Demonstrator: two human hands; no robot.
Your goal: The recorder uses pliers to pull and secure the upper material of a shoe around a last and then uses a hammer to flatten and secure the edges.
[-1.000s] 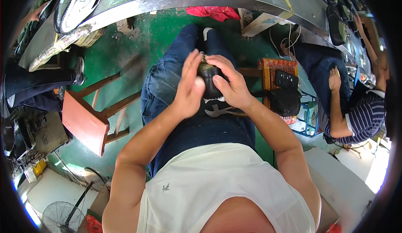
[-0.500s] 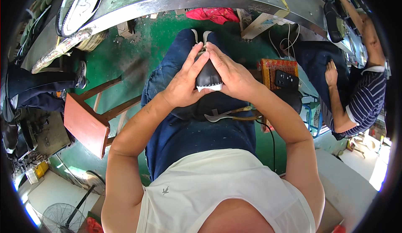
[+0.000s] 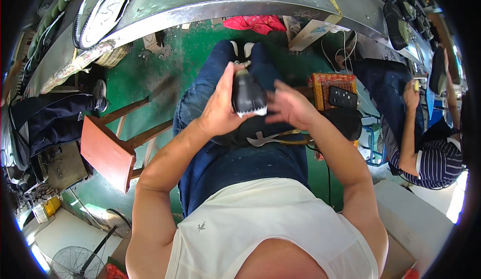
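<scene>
Above my lap is a black leather shoe upper (image 3: pixel 248 92), rounded, with a jagged white edge along its near side. My left hand (image 3: pixel 219 107) grips it from the left, the palm and fingers along its side. Just to the right, my right hand (image 3: pixel 294 109) is off the upper, fingers spread and slightly blurred, with nothing in it. Across my thighs lies a metal-headed hand tool (image 3: pixel 264 139), pincer-like, with tan handles pointing right. Under the hands a dark cloth or pad covers part of my lap; its shape is partly hidden.
A metal-edged workbench (image 3: pixel 225 9) curves across the far side, with pale shoe parts (image 3: pixel 107 16) at its left. To my right, a red-orange crate (image 3: pixel 320 86) bears a black phone (image 3: pixel 342 96). A reddish stool (image 3: pixel 106 151) stands left. A person in a striped shirt (image 3: pixel 441 161) sits right.
My right hand has left the upper and moved right, its fingers opening. The left hand keeps hold, and the upper now shows more. The person at right has shifted lower in view.
</scene>
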